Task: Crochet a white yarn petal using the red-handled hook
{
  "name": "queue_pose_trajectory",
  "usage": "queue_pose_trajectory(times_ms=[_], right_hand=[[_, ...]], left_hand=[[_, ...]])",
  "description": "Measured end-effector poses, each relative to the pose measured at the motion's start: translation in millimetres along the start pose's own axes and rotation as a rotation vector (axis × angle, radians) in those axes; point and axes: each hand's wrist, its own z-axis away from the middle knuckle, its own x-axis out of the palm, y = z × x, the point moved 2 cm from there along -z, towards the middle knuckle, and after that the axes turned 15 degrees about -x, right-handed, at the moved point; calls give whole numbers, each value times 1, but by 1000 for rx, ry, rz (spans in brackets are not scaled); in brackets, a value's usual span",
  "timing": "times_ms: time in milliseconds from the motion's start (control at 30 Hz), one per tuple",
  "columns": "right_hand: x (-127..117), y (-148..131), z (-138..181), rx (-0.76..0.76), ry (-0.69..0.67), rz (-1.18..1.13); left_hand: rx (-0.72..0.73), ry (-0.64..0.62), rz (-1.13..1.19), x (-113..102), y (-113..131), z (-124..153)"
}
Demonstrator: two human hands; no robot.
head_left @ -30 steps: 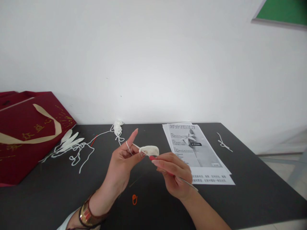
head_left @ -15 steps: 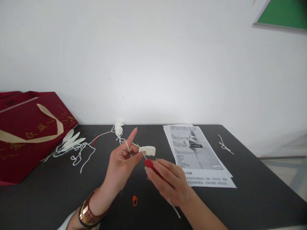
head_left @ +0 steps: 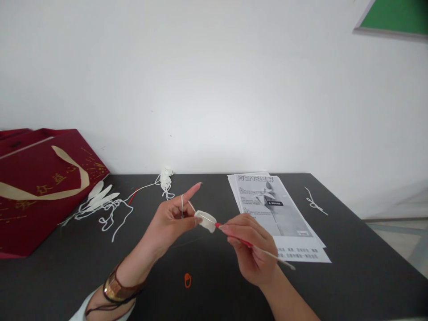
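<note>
My left hand [head_left: 170, 220] pinches a small white crocheted piece [head_left: 206, 220] between thumb and fingers, its index finger stretched out with white yarn [head_left: 182, 201] looped over it. My right hand [head_left: 252, 249] grips a crochet hook [head_left: 254, 246] with a red handle, and the hook's tip is in the white piece. Both hands hover above the black table [head_left: 351, 272]. The yarn runs back to a small white ball [head_left: 165, 176] at the table's far edge.
A dark red gift bag [head_left: 36, 187] lies at the left with white crocheted petals [head_left: 100, 195] and loose yarn beside it. Printed instruction sheets [head_left: 277, 216] lie at the right, a yarn scrap [head_left: 314, 201] beyond them. An orange stitch marker [head_left: 187, 280] lies near me.
My right hand swung the hook down and back up, so it points into the white piece again. The left hand tilted and the piece turned more edge-on.
</note>
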Motion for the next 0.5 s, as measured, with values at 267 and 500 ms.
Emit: queue_pose_trajectory(times_ms=[267,500], right_hand=[[-7,9,9,346,252,-332],[-9,14,6,424,315,-529]], left_hand=[[-154,-270,29,0,5,5],[-222,-437,127,2,2,8]])
